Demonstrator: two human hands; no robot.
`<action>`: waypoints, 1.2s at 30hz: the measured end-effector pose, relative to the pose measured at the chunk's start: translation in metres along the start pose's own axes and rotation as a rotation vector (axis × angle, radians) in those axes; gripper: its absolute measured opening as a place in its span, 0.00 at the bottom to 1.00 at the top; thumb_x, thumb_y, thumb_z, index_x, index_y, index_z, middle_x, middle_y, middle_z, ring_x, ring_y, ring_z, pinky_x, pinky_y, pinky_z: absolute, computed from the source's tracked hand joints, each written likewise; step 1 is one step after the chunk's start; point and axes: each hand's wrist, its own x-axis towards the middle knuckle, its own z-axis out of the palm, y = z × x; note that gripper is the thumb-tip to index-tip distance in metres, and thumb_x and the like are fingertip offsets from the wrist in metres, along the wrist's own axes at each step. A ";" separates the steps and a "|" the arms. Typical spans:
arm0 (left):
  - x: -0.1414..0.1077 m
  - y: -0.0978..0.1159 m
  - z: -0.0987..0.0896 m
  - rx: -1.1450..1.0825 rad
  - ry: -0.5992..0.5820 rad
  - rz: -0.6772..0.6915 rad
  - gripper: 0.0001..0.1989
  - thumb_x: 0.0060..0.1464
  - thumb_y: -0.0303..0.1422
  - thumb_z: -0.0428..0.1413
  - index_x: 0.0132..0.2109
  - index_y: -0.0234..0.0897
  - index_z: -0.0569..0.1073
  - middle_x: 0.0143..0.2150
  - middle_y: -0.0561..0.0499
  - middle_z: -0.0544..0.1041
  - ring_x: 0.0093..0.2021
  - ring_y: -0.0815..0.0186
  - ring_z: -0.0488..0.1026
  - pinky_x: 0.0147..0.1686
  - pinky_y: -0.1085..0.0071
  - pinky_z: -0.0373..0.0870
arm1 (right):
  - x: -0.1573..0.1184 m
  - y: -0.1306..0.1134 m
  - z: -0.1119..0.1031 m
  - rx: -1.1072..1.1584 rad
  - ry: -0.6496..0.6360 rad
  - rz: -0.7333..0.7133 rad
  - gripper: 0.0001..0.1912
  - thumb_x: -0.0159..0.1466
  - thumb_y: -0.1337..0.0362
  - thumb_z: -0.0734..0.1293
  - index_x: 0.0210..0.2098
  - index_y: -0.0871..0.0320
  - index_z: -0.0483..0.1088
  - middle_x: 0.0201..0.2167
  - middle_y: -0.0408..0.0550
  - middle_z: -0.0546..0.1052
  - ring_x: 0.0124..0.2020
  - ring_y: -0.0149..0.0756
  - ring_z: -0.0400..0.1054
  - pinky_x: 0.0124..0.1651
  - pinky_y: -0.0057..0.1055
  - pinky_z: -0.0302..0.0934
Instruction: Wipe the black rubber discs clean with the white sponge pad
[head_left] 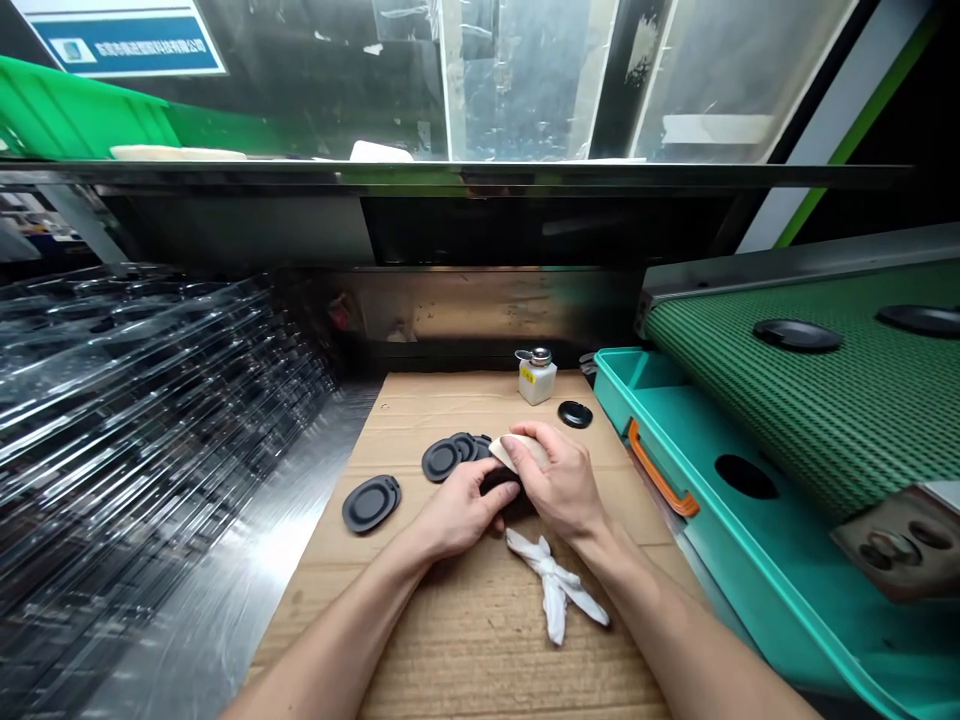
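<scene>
My left hand point(469, 505) is closed on a round black plastic disc point(501, 484), held just above the cardboard sheet point(450, 620). Pinched in my right hand point(559, 480) is a cream-coloured pad point(504, 452), pressed close to the disc; whether it is cloth or sponge I cannot tell. Part of the disc is hidden by my fingers. Left of my hands several black discs point(442, 458) lie overlapped in a row, and a small pile of discs point(371, 503) sits farther left. A knotted white cloth point(553, 580) lies beneath my right wrist.
A small white bottle point(537, 378) with a metal cap stands at the back, near a single black lid point(575, 414). To the right are a teal bin point(727, 560) with an orange handle and a green conveyor belt point(720, 340) carrying black discs. Stacked clear trays point(150, 420) fill the left.
</scene>
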 end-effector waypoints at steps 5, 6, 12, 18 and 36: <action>0.002 0.012 -0.037 0.106 0.409 0.022 0.20 0.55 0.44 0.55 0.51 0.38 0.66 0.36 0.51 0.73 0.23 0.73 0.66 0.23 0.75 0.65 | 0.008 0.029 -0.004 -0.168 0.037 0.059 0.15 0.67 0.55 0.58 0.42 0.55 0.72 0.39 0.48 0.77 0.41 0.37 0.71 0.46 0.30 0.61; 0.005 0.012 -0.052 0.167 0.515 0.011 0.21 0.55 0.45 0.54 0.51 0.38 0.66 0.36 0.51 0.73 0.23 0.73 0.67 0.24 0.75 0.65 | 0.010 0.036 -0.006 -0.226 0.006 0.087 0.14 0.67 0.55 0.59 0.41 0.54 0.73 0.39 0.47 0.78 0.41 0.37 0.71 0.45 0.30 0.61; 0.030 -0.001 -0.127 0.899 0.537 -0.280 0.15 0.53 0.42 0.52 0.40 0.36 0.75 0.38 0.45 0.78 0.41 0.57 0.74 0.42 0.67 0.67 | 0.011 0.050 -0.010 -0.525 -0.214 0.249 0.15 0.67 0.54 0.58 0.41 0.50 0.74 0.38 0.47 0.78 0.40 0.39 0.71 0.37 0.30 0.57; 0.021 -0.004 -0.124 1.109 0.555 -0.329 0.28 0.49 0.49 0.53 0.51 0.33 0.74 0.55 0.36 0.71 0.59 0.43 0.60 0.56 0.53 0.56 | 0.010 0.043 -0.015 -0.599 -0.279 0.250 0.14 0.67 0.58 0.56 0.44 0.54 0.70 0.42 0.52 0.75 0.43 0.41 0.70 0.38 0.31 0.56; -0.009 0.014 -0.039 0.111 0.292 0.007 0.33 0.44 0.37 0.65 0.55 0.40 0.60 0.51 0.45 0.72 0.48 0.60 0.73 0.49 0.63 0.70 | 0.006 -0.002 -0.008 0.240 -0.033 0.142 0.13 0.66 0.57 0.61 0.46 0.55 0.67 0.38 0.45 0.76 0.36 0.34 0.70 0.39 0.28 0.63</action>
